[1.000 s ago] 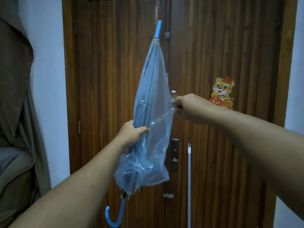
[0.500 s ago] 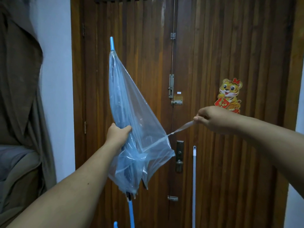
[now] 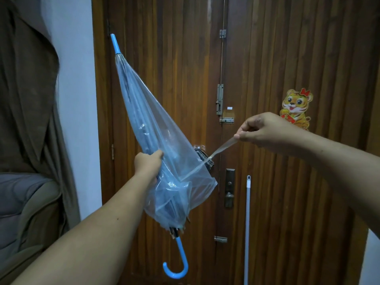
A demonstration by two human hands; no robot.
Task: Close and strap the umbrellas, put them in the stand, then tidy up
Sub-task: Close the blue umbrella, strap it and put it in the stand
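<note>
Overhead, so to speak, the head camera looks along both forearms at a wooden door (image 3: 287, 58). The left hand (image 3: 148, 163) is clenched around the folded transparent umbrella (image 3: 156, 145), held in the air and tilted, its blue tip (image 3: 115, 45) up-left and its blue hooked handle (image 3: 178, 262) hanging low. The right hand (image 3: 265, 129) pinches the clear strap (image 3: 223, 146), stretched taut from the canopy's edge. A tiger sticker (image 3: 296, 108) sits just beyond that hand, and a white pole (image 3: 247, 223) leans on the door.
</note>
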